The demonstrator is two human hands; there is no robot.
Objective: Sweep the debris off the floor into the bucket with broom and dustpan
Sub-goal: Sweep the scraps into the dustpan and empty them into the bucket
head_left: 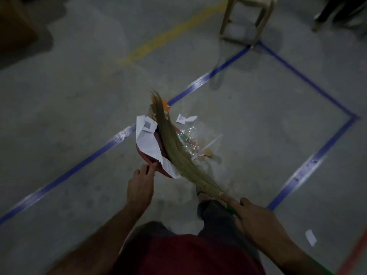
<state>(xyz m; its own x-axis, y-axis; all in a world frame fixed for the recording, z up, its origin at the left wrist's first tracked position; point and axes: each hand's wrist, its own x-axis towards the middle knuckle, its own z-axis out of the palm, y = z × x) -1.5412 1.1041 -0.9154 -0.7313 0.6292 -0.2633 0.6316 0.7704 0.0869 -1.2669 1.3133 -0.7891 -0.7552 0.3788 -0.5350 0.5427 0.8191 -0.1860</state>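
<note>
Pale straw bristles are showing on the broom (174, 147), above its green handle. What seems a red dustpan (151, 158) is carrying white paper (148, 140). Blue tape (85, 161) and a far yellow line (168, 35) are crossing the grey floor (59, 108).

Blue tape lines (218, 70) mark out a square on the grey concrete floor (69, 108), and a worn yellow stripe (158, 39) runs slantwise beyond them. A pale plastic stool (248, 18) stands at the far corner of the tape. Something brown and boxy (14, 30) sits at the far left, too dim to make out
</note>
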